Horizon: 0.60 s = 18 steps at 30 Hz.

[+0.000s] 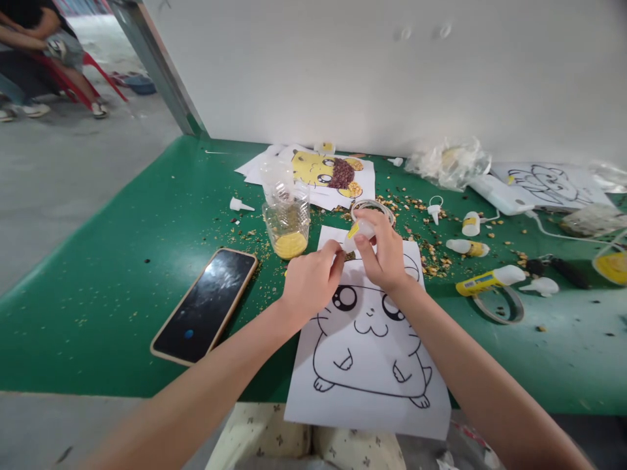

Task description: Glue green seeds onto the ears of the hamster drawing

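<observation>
A sheet of paper with a cartoon hamster outline (367, 365) lies in front of me, its lower end past the table's front edge. Above its top part my right hand (385, 251) is closed around a small white glue bottle (360, 232) with a yellow label, tilted down to the left. My left hand (313, 274) is curled right beside the bottle's lower end; what its fingers pinch, if anything, is hidden. Dark brown grains (349, 256) show on the paper between the hands. Left of the sheet stands a clear plastic cup (289, 225) with yellow material at its bottom.
A phone (206, 307) lies at left. A partly filled yellow-and-brown picture (333, 173) is behind the sheet. Glue bottles (467, 247), a yellow glue stick (482, 282), a tape roll (499, 310), plastic bags (448, 163) and scattered grains (435, 261) lie at right. People sit at far left.
</observation>
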Each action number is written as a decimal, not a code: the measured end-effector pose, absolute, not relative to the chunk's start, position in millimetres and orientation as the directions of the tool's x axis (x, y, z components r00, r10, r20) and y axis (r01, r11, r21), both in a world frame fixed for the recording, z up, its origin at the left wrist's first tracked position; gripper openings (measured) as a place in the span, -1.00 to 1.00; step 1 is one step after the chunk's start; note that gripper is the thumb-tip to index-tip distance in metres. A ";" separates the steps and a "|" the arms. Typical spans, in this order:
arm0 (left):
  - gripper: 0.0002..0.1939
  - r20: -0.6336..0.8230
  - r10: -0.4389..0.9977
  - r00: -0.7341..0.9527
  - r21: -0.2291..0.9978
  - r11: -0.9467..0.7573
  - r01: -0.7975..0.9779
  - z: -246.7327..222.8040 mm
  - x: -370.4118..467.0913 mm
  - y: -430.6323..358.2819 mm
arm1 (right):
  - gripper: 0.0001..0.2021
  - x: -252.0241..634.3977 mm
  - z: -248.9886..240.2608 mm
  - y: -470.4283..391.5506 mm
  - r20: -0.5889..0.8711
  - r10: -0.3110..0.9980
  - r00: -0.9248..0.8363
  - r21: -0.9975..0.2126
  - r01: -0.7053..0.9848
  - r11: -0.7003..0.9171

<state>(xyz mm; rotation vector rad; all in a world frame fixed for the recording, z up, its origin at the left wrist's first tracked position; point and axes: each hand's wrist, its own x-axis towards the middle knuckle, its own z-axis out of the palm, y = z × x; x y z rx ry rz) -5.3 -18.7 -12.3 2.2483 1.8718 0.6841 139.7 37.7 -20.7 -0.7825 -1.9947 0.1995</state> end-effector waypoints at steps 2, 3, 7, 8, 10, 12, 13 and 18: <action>-0.80 0.257 0.957 0.132 0.381 -0.226 0.896 -12.1 -5.4 -19.3 | -0.70 139.5 -20.5 37.2 0.704 0.630 -0.326 -0.461 0.466 0.756; -0.81 0.259 0.956 0.137 0.380 -0.231 0.896 -12.2 -5.5 -19.6 | -0.70 139.4 -20.4 37.0 0.694 0.647 -0.315 -0.474 0.476 0.740; -0.81 0.255 0.958 0.130 0.372 -0.222 0.901 -12.9 -5.0 -19.7 | -0.70 139.0 -20.7 36.9 0.676 0.678 -0.287 -0.499 0.499 0.709; -0.81 0.253 0.960 0.121 0.372 -0.212 0.904 -13.1 -4.8 -19.6 | -0.70 139.0 -20.9 37.0 0.675 0.679 -0.289 -0.498 0.500 0.708; -0.79 0.251 0.962 0.109 0.374 -0.200 0.905 -13.1 -4.4 -19.4 | -0.70 138.9 -21.2 37.0 0.672 0.678 -0.299 -0.495 0.500 0.711; -0.79 0.248 0.962 0.112 0.374 -0.202 0.905 -12.9 -4.3 -19.3 | -0.70 138.8 -21.4 36.8 0.670 0.673 -0.312 -0.492 0.492 0.718; -0.79 0.246 0.963 0.113 0.371 -0.201 0.907 -12.7 -4.2 -19.2 | -0.70 138.7 -21.4 36.6 0.672 0.669 -0.317 -0.491 0.486 0.723; -0.80 0.250 0.962 0.108 0.355 -0.195 0.914 -12.5 -4.3 -18.6 | -0.70 138.1 -21.3 35.7 0.687 0.649 -0.327 -0.483 0.461 0.744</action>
